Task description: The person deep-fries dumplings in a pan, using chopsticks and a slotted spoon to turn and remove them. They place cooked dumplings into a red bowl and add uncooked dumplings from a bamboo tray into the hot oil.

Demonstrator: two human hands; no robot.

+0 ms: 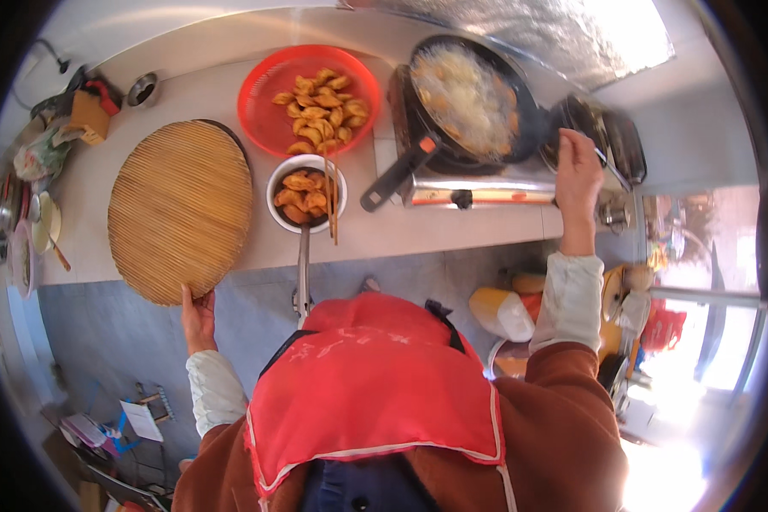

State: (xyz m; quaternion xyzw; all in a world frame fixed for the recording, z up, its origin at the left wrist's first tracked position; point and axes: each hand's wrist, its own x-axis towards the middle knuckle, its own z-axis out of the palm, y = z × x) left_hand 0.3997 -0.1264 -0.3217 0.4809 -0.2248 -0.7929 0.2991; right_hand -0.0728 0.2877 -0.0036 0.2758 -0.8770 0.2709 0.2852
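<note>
My left hand [198,313] grips the near edge of a round slatted wooden lid [179,211], which lies at the counter's left. My right hand [578,169] is raised at the right of the stove, fingertips pinched together; whether something small is between them I cannot tell. Left of it, a black wok [525,121] holds bubbling oil with frying pieces, on a gas stove [486,192]. A red plastic colander [256,109] holds golden fried dumplings. In front of it, a white-rimmed bowl [274,208] contains darker fried pieces, a metal-handled ladle or strainer [304,256] and wooden chopsticks [334,211] resting across it.
A black-handled utensil [397,179] rests by the wok, jutting over the counter. A metal cup [143,91] and a cardboard box [91,118] stand at the back left. Dark pans [624,147] are right of the stove. A yellow-and-white container [502,313] stands below the counter.
</note>
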